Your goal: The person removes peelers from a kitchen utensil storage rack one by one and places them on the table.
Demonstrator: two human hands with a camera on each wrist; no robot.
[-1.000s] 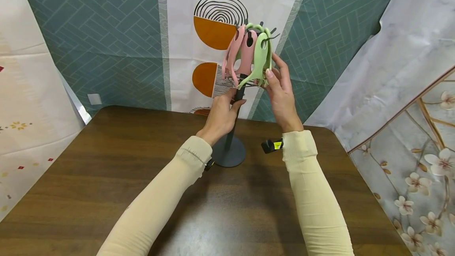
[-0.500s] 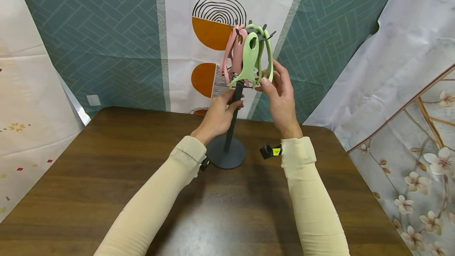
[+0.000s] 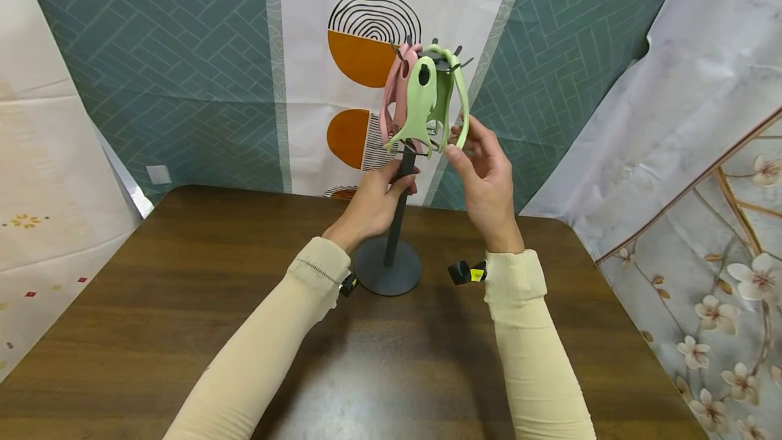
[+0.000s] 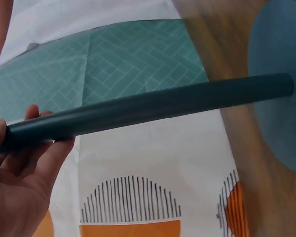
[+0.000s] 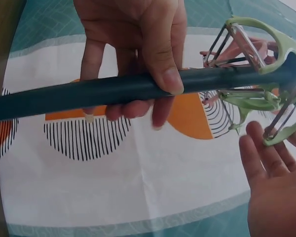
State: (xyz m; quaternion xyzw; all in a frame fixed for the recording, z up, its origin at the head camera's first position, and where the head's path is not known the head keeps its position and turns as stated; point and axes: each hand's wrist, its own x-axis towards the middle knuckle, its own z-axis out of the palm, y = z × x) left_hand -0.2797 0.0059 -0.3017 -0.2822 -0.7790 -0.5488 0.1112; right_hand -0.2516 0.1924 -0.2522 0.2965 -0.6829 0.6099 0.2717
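A dark upright stand (image 3: 397,223) carries pink and green Y-shaped peelers around its hooked top, handles up and blade ends down. My left hand (image 3: 373,202) grips its pole just below the peelers, thumb in front and fingers behind, as the right wrist view also shows. At the right side of the ring, my right hand (image 3: 491,178) holds the lower end of a green peeler (image 3: 462,100) between thumb and fingers. Another green peeler (image 3: 420,104) faces me, with a pink peeler (image 3: 400,97) at its left. In the right wrist view, several metal blades (image 5: 244,91) show.
The stand's round base (image 3: 387,273) rests on a brown wooden table (image 3: 214,290) towards its back edge. Patterned cloth (image 3: 201,73) hangs behind the table, with more floral cloth (image 3: 715,331) on the right. Dark hooks (image 3: 467,62) stick out from the stand's top.
The ring of peelers has turned: the green peelers have swung left across the front and the pink ones farther left. My right hand has moved slightly down; my left hand stays on the pole.
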